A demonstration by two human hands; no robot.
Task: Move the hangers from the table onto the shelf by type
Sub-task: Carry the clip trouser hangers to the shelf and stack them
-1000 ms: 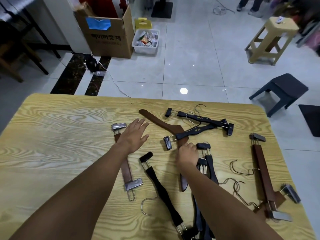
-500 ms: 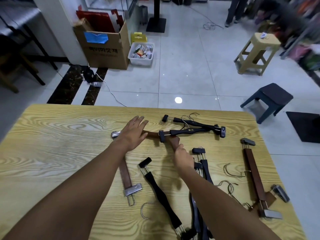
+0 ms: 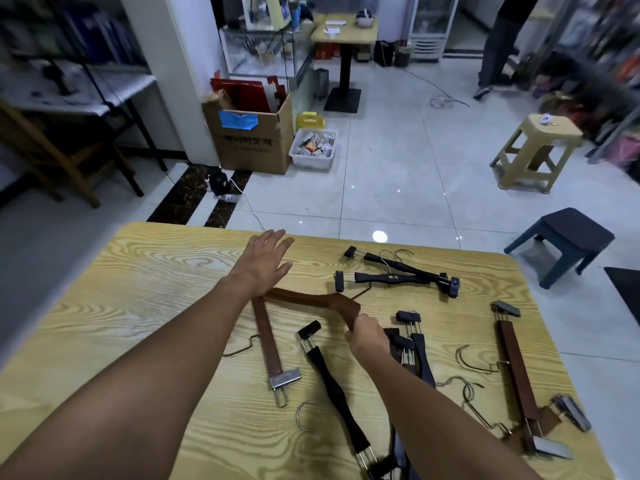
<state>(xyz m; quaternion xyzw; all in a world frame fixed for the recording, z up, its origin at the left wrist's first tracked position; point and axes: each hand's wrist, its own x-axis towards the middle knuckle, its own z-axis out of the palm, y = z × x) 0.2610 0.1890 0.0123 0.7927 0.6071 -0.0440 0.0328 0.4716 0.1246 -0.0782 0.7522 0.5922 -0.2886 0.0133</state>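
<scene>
One curved brown wooden hanger [image 3: 311, 301] is lying toward the middle of the table [image 3: 138, 289], with its smooth, glossy arm running left under the left wrist. The right hand [image 3: 369, 336] is grasping its thick bend, fingers curled round it. The left hand [image 3: 265, 263] is stretching out flat near the far edge, fingers straight and holding nothing. A flat brown clip hanger [image 3: 268, 341] with metal clamps is lying just beside it. Two black clip hangers [image 3: 398, 277] are crossing near the far edge.

Dim, cool light; glare spot on floor tiles [image 3: 380, 236]; edges blurred, wide-angle bent.
</scene>
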